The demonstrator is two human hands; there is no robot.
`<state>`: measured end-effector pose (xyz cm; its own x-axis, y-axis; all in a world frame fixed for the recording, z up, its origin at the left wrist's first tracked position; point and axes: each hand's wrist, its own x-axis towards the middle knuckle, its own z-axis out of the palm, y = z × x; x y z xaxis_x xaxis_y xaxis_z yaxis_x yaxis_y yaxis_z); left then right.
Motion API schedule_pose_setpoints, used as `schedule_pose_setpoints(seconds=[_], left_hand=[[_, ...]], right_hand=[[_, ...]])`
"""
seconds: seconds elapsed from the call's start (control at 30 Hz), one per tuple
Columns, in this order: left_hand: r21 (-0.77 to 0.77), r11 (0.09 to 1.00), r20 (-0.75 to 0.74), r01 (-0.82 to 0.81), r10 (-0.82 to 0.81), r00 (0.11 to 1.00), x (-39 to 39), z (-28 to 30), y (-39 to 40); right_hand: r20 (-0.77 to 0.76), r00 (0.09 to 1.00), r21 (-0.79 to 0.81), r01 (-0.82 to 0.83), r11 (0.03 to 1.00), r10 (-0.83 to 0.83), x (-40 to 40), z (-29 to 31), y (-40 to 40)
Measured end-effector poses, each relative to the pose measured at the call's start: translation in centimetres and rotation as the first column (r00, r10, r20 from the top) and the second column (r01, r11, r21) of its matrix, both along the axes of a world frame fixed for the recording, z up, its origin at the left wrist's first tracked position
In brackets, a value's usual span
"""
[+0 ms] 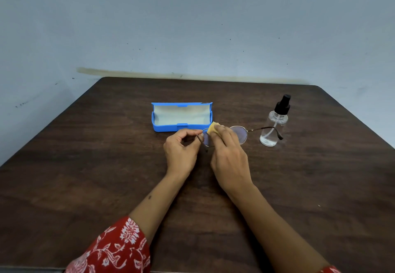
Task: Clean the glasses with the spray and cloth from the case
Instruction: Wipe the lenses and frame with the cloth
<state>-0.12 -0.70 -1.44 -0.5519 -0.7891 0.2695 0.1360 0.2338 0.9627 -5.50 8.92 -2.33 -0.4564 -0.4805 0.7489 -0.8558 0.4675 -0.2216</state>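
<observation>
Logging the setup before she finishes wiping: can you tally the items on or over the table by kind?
Glasses: 1, held by the left hand
Cloth: 1, yellow, gripped by the right hand
Case: 1, blue, open
Spray bottle: 1, clear, black cap
Total: 4

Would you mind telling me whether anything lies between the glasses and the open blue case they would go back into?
Nothing visible does. The glasses, held by the left hand and wiped with the cloth in the right hand, sit just in front of the open case, whose interior looks empty.
</observation>
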Motion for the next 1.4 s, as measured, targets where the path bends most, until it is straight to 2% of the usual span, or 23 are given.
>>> schedule_pose_setpoints(seconds=[0.2, 0.4, 0.57, 0.73, 0.9, 1.1, 1.23, 1.4], left_hand=[[0.005, 1.0, 0.019, -0.005, 0.005, 1.0, -0.04, -0.13, -0.09], [-0.007, 1.0, 0.022, -0.009, 0.009, 1.0, 0.13, 0.19, 0.11], [0.003, 1.0, 0.024, -0.009, 0.009, 1.0, 0.23, 0.26, 0.03], [0.0, 1.0, 0.022, -0.016, 0.016, 1.0, 0.11, 0.27, 0.03], [-0.003, 1.0, 0.015, -0.015, 0.016, 1.0, 0.08, 0.16, -0.05], [0.005, 1.0, 0.017, -0.015, 0.015, 1.0, 0.11, 0.3, 0.03], [-0.004, 1.0, 0.033, -0.018, 0.018, 0.999, 0.16, 0.18, -0.12], [0.006, 1.0, 0.015, -0.013, 0.013, 1.0, -0.01, 0.26, -0.02]], right_hand=[[-0.01, 0.997, 0.003, -0.079, 0.997, 0.079, 0.62, 0.09, 0.02], [-0.006, 1.0, 0.014, 0.009, 1.0, -0.009, 0.12, 0.19, -0.06], [-0.03, 0.994, 0.034, -0.104, 0.994, 0.105, 0.82, 0.07, -0.06], [-0.021, 1.0, 0.033, -0.002, 0.999, 0.003, 0.18, 0.22, -0.27], [-0.044, 0.996, 0.025, -0.072, 0.997, 0.073, 0.79, 0.04, -0.44], [-0.028, 1.0, 0.018, -0.011, 1.0, 0.011, 0.54, 0.25, -0.45], [-0.049, 0.994, 0.05, -0.095, 0.994, 0.098, 0.84, -0.08, -0.31], [-0.006, 1.0, -0.012, -0.025, 1.0, 0.025, 0.03, 0.06, -0.34]])
